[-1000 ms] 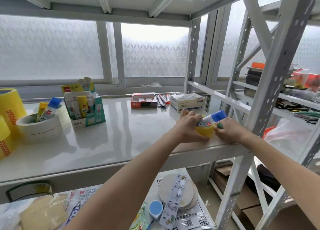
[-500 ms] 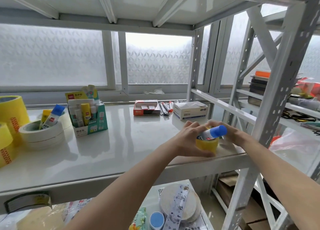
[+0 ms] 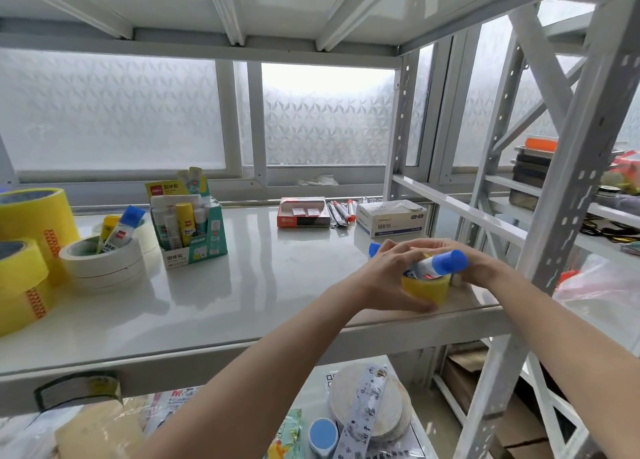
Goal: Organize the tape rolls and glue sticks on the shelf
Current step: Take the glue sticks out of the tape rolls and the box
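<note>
A small yellow tape roll (image 3: 426, 289) stands near the front right edge of the white shelf (image 3: 263, 285). My left hand (image 3: 388, 278) wraps its near side. My right hand (image 3: 474, 268) holds it from the far side. A blue-capped glue stick (image 3: 437, 266) pokes out of the roll's core, tilted right. Another blue cap (image 3: 374, 249) peeks out behind my left hand. At the left, white tape rolls (image 3: 104, 261) hold two glue sticks (image 3: 119, 230). Large yellow tape rolls (image 3: 31, 247) stack at the far left. A green display box of glue sticks (image 3: 190, 226) stands beside them.
At the back of the shelf lie a red box (image 3: 303, 212), several pens (image 3: 341, 211) and a white box (image 3: 391, 218). A perforated steel post (image 3: 568, 195) rises just right of my hands. The lower shelf holds packets and a wrapped disc (image 3: 370, 403).
The view has tilted up a little. Both hands have stayed around the yellow roll and shifted their grip; the glue stick has sunk deeper into the core. A second blue cap now shows behind my left hand.
</note>
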